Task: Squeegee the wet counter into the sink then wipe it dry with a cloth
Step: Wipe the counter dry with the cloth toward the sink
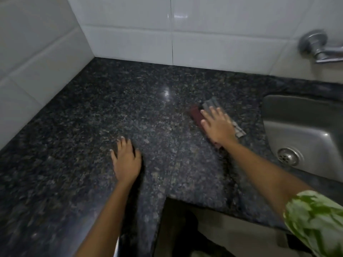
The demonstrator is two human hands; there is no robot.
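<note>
A dark speckled granite counter (pixel 115 108) fills the corner under white wall tiles. My right hand (pixel 218 126) lies flat on a folded cloth (pixel 210 103), grey with a dark red part, pressing it onto the counter just left of the sink. The cloth is blurred and mostly hidden under the hand. My left hand (pixel 126 160) rests palm down on the counter, fingers spread, holding nothing. The steel sink (pixel 297 125) is set into the counter at the right, with its drain (pixel 288 156) showing. No squeegee is in view.
A chrome tap (pixel 315 46) sticks out of the tiled wall above the sink. White tiled walls (pixel 37 58) close the counter at the back and left. The counter's front edge steps inward near the bottom middle, with a dark opening (pixel 178 229) below.
</note>
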